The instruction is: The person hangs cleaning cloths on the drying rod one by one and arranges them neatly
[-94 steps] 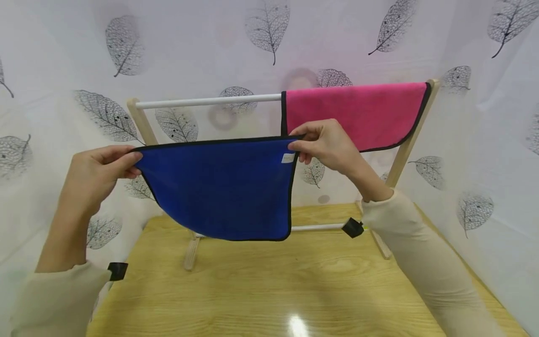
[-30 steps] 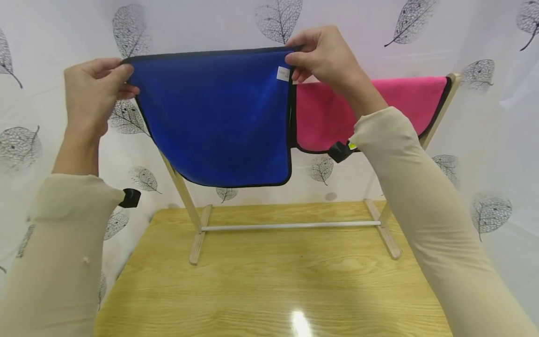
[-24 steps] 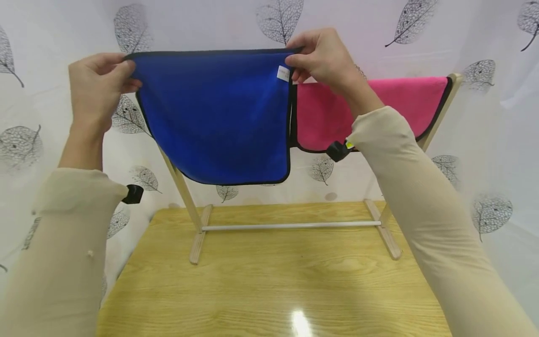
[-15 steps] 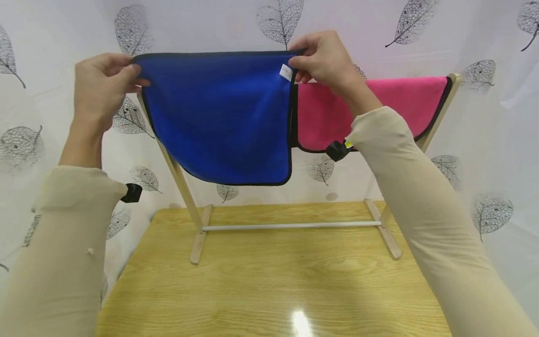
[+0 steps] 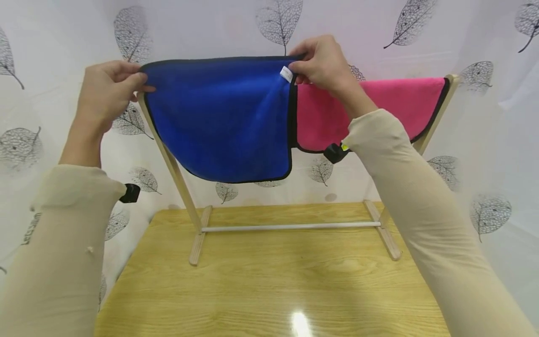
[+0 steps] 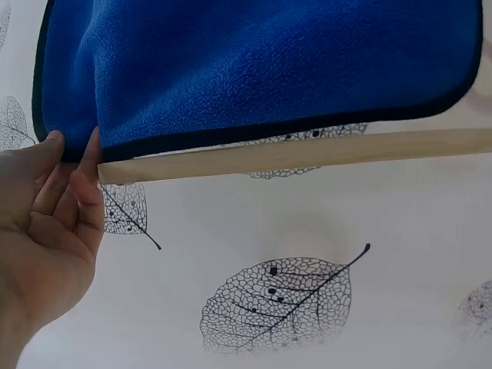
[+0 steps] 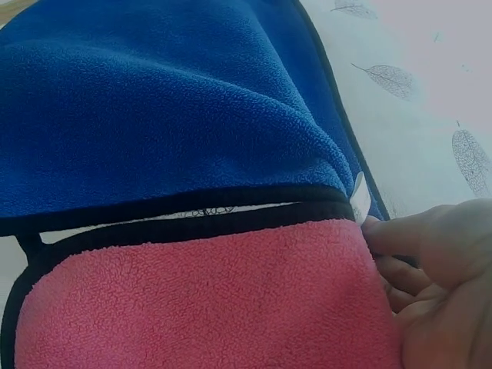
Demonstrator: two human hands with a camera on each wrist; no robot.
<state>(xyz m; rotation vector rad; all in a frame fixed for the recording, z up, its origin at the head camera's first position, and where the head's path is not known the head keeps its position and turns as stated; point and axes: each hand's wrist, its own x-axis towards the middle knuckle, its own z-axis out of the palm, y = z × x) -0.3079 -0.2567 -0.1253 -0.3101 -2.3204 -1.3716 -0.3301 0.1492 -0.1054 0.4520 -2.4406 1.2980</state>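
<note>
A blue towel (image 5: 219,121) with black edging is stretched between both hands in front of the left half of a wooden rack (image 5: 177,178). My left hand (image 5: 105,91) pinches its upper left corner beside the top of the rack's left post. At the upper right corner, next to a small white tag (image 5: 286,73), my right hand (image 5: 324,63) pinches the edge. The towel hides the left part of the top rail, and its upper edge stands higher than the rail. In the right wrist view, a pink towel (image 7: 207,300) lies close beside the blue one.
The pink towel hangs over the rack's right half, partly behind my right forearm. A white lower bar (image 5: 290,227) joins the rack's feet on the wood-grain table (image 5: 273,285). Behind stands a white curtain (image 5: 505,140) printed with leaves.
Both hands have raised the blue towel from below the top rail to above it. Over the last second they have come down slightly, the left hand shifting right, and the towel's upper edge now bends over backward.
</note>
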